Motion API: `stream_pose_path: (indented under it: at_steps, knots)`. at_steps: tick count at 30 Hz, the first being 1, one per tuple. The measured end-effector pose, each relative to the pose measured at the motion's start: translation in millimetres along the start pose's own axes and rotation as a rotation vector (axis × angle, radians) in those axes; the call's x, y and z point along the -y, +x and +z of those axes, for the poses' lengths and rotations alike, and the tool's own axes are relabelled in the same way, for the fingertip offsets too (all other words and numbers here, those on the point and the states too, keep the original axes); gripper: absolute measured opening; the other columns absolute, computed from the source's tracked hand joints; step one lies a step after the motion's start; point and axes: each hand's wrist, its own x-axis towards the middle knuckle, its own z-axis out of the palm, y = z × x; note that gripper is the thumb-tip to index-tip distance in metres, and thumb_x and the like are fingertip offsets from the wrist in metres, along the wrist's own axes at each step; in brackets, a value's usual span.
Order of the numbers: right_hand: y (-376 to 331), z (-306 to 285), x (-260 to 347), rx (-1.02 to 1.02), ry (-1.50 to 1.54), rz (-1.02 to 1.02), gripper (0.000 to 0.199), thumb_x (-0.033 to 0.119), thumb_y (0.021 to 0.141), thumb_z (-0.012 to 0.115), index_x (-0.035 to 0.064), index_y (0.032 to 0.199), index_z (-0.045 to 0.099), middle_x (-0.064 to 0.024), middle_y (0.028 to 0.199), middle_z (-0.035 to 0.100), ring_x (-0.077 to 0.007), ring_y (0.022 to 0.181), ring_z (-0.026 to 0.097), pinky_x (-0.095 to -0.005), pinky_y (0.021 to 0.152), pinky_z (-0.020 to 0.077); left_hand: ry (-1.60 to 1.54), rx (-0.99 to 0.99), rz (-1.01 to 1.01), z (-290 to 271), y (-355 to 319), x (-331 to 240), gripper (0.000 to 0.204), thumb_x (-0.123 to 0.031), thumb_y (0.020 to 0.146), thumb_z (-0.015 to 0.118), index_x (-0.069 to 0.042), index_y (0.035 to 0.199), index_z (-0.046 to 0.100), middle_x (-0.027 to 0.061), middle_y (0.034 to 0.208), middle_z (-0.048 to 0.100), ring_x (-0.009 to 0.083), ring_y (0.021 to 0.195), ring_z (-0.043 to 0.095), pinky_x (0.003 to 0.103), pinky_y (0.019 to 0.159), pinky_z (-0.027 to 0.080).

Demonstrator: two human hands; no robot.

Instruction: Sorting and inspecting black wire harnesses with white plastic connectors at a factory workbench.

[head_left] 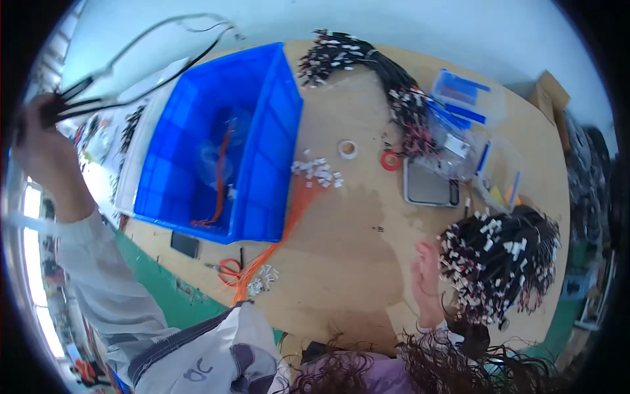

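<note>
Left hand: raised left of the blue bin, fist closed on black cable strands.
Right hand: fingers spread, touching black wire bundle, right of the bin.
Handling: light, limp, probably tangle-prone; grip near connectors.

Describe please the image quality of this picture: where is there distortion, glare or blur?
Head view: fisheye bends the wooden table edge and the blue bin sides toward the rim; black corners frame the circle. Bright window glare washes out the far left edge beside the raised left hand. The centre is fairly sharp; the right hand and black wire bundle look slightly soft.
</note>
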Motion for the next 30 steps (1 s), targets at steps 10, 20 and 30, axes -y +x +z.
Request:
stream_pose_path:
  at_steps: [10, 20, 30]
  knots:
    - [-49.7, -13.3, -11.1, 0.045, -0.005, 0.064, 0.030, 0.016, 0.094, 0.056, 0.0026, 0.120, 0.052, -0.0203, 0.128, 0.048, -0.0372, 0.121, 0.046, -0.0422, 0.104, 0.0368, -1.359, 0.594, -0.717, 185.1, -244.2, -118.0, 0.016, -0.008, 0.095, 0.057, -0.003, 0.108, 0.049, 0.0045, 0.086, 0.055, 0.0118, 0.073, 0.055, 0.026, 0.069, 0.047]
    - [-107.3, -33.4, -56.3, -0.104, -0.048, 0.237, 0.024, 0.008, 0.092, 0.055, 0.0023, 0.115, 0.054, -0.0183, 0.109, 0.056, -0.0356, 0.100, 0.057, -0.0378, 0.086, 0.0471, -0.847, 0.794, -0.043, 121.9, -245.4, -199.4, 0.047, -0.018, 0.096, 0.053, 0.002, 0.138, 0.043, 0.0234, 0.137, 0.047, 0.0372, 0.129, 0.043, 0.044, 0.110, 0.031]
    - [-113.9, 14.8, -100.8, -0.036, 0.030, 0.040, 0.015, 0.009, 0.093, 0.056, 0.0022, 0.107, 0.059, -0.0132, 0.090, 0.058, -0.0282, 0.081, 0.060, -0.0341, 0.072, 0.0491, -1.649, 1.202, 0.037, -227.3, -319.5, -305.2, 0.045, -0.005, 0.076, 0.068, 0.001, 0.118, 0.053, 0.0178, 0.119, 0.055, 0.0346, 0.113, 0.053, 0.044, 0.099, 0.042]
